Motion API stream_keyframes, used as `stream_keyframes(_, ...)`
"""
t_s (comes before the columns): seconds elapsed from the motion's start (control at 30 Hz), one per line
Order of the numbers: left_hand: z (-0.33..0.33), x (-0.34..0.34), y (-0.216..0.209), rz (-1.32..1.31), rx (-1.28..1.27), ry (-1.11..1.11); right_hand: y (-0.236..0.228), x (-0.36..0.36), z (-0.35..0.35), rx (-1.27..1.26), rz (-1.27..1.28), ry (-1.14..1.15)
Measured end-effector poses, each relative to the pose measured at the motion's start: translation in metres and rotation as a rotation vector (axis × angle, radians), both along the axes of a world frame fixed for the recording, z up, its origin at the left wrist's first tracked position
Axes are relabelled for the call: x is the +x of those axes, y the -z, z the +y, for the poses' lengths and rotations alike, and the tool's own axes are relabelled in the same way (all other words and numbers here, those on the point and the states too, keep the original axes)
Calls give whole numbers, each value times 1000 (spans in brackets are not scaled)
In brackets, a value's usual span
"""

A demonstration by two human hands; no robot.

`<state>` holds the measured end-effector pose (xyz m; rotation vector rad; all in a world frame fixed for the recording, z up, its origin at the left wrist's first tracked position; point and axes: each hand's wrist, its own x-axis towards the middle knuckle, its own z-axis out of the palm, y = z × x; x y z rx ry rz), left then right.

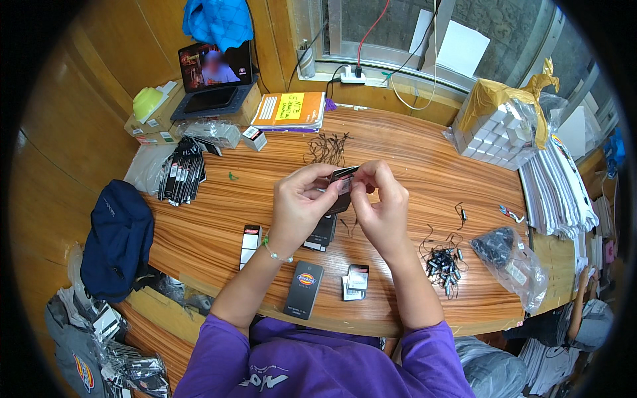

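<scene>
Over the middle of the table, my left hand (300, 202) grips black hang tags (342, 201) between thumb and fingers. My right hand (383, 209) is pinched at their upper right edge; what its fingertips hold is too small to make out. A thin dark cord (349, 227) shows just below the hands. Under my left hand lies a stack of dark tags (322, 233). Closer to me are a large grey tag (304, 290) and two small cards (358, 277) that overlap. A black-and-white tag (250, 247) lies beside my left forearm.
Loose black cords (326, 148) lie beyond my hands. Right of my right forearm are strings with black toggles (446, 268) and a clear plastic bag (517, 278). A bundle of tags (182, 174) and a navy pouch (118, 240) sit left. White boxes (494, 136) stand far right.
</scene>
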<state>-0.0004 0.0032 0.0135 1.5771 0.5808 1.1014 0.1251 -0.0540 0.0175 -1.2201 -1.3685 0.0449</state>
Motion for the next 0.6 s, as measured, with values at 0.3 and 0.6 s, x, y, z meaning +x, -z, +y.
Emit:
stream_keyframes(0.3, -4, -1, -9, 88, 159, -50, 12, -6, 4, -35, 466, -222)
stream_keyframes(0.6, -1, -5, -13, 200, 342, -102, 12, -5, 3, -112, 646, -344)
